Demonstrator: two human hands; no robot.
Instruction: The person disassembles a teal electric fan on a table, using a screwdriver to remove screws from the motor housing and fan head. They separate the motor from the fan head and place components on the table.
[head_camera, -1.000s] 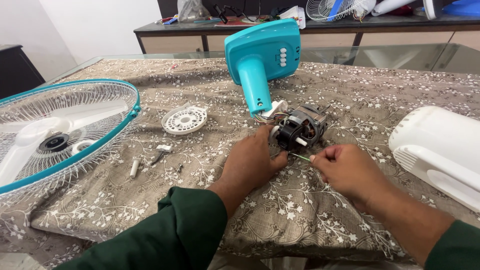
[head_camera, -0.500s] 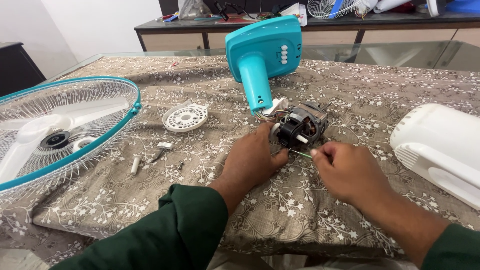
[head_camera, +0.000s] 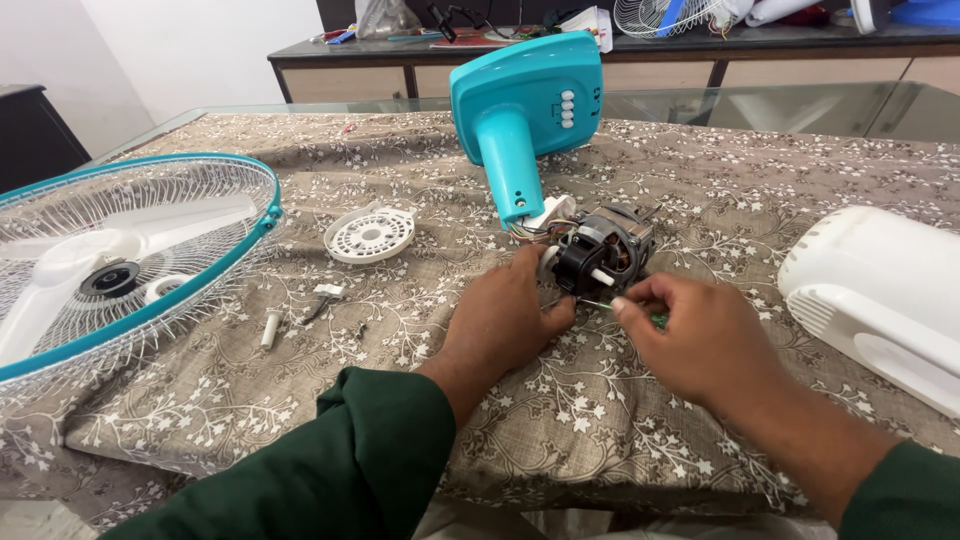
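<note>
A bare fan motor (head_camera: 603, 252) with copper windings and a white shaft lies on the patterned tablecloth, wired to the foot of a teal fan stand (head_camera: 525, 115). My left hand (head_camera: 508, 318) rests against the motor's near left side, fingers touching it. My right hand (head_camera: 695, 338) pinches a thin green-handled screwdriver (head_camera: 622, 308), its tip pointing at the motor's front. Both sleeves are dark green.
A teal-rimmed fan guard with white blades (head_camera: 110, 265) lies at the left. A round white vented cover (head_camera: 370, 235), a white knob (head_camera: 270, 327) and small screws lie between. A white motor housing (head_camera: 880, 300) sits at the right. A cluttered counter (head_camera: 640, 45) stands behind the glass-edged table.
Both hands have stayed at the motor with only small shifts; my right hand has edged closer to its front with the screwdriver. The view has shifted slightly.
</note>
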